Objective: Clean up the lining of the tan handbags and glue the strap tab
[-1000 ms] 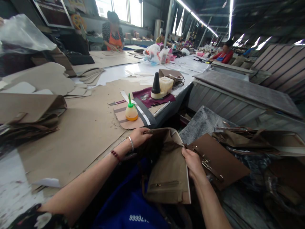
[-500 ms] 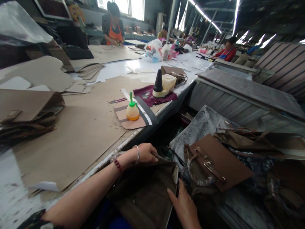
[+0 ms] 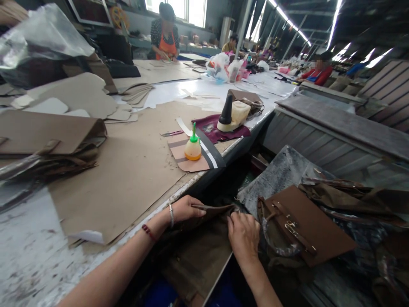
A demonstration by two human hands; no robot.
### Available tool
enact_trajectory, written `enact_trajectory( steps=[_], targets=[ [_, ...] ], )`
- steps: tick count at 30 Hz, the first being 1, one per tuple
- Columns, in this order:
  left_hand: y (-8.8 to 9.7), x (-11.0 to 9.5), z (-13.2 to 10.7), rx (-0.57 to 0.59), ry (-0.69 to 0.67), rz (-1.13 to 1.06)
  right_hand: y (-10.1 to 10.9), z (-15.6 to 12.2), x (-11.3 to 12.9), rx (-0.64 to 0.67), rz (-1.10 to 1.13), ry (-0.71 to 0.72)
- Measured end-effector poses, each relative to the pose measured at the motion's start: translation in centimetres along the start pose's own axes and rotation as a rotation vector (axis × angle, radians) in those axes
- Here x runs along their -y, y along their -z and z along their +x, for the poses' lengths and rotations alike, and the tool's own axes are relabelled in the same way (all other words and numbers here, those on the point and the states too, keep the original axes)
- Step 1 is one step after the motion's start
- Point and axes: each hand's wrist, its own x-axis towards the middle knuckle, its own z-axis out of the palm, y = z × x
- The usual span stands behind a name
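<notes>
A dark brown handbag (image 3: 201, 247) lies open in front of me, below the table's edge. My left hand (image 3: 187, 209) is closed on its upper rim, thumb on top and fingers underneath. At the rim's right corner my right hand (image 3: 244, 234) has its fingers curled over the edge, gripping it. The bag's inside faces up and looks dark. Just right of my right hand lies another brown handbag (image 3: 309, 226) with a flap, a metal clasp and plastic-wrapped handles.
On the table (image 3: 128, 179) stand a glue bottle (image 3: 193, 149) with a green nozzle and a black cone (image 3: 226, 110) on a purple cloth (image 3: 207, 128). A brown bag (image 3: 47, 136) lies at left. Metal bins (image 3: 319, 128) stand at right. Co-workers sit or stand farther back.
My right hand has moved up the bag's side to its top corner and curled over the rim. My left hand still holds the rim. The view has shifted slightly left.
</notes>
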Motion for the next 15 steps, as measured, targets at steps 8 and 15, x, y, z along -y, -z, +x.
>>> enact_trajectory(
  steps=[8,15],
  targets=[
    [0.2,-0.7,-0.6,-0.009,-0.007,-0.069,1.0,-6.6,-4.6,-0.135,0.042,0.478],
    [-2.2,-2.2,2.6,0.057,-0.038,0.147,2.4,-6.9,-5.5,0.024,0.13,0.28]
  ],
)
